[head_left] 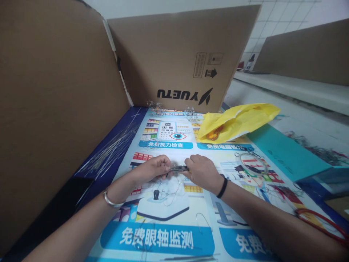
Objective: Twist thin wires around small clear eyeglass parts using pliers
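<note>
Near the middle of the view, my right hand is closed round the handles of small metal pliers, whose jaws point left. My left hand pinches something thin at the tip of the pliers, seemingly wire, though its exact shape is too small to make out. Thin bent wire hangs below the fingers over the printed poster. A curved piece of wire lies nearer to me.
A yellow bag lies at the back right, beside a teal sheet. Straight wires lie on the left. Cardboard panels stand behind and to the left. A red loop is at the lower right.
</note>
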The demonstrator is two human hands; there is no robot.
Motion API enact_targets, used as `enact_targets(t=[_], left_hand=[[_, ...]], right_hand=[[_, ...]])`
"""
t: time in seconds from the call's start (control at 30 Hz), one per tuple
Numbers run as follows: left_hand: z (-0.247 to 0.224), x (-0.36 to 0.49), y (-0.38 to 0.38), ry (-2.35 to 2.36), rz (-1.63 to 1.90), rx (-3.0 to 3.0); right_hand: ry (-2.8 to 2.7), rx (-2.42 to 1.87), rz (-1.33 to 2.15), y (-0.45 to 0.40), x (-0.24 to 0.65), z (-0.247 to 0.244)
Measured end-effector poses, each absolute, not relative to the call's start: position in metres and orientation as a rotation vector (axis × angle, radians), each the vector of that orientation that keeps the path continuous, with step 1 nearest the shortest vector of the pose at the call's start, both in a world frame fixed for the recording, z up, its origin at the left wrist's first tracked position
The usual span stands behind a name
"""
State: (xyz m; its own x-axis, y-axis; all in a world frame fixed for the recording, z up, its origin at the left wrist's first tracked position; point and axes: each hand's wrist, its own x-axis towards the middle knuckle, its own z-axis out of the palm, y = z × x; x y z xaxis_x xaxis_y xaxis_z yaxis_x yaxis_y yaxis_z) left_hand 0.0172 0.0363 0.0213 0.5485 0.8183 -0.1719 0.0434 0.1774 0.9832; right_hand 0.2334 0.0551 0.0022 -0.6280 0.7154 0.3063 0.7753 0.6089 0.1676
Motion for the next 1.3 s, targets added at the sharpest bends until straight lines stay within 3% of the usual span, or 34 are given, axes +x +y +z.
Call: enact_targets(t=[1.0, 1.3], left_hand=[[0.0229, 0.0194, 0.0361, 0.99, 0.551, 1.38], [0.0243, 0.0178, 0.0361, 0.969, 0.57, 1.347]], right_hand=[[-2.646, -1.208, -0.532, 0.0549, 0.235, 0.0028], [-2.678, -1.294, -0.338, 0.0561, 0.2337, 0.004]])
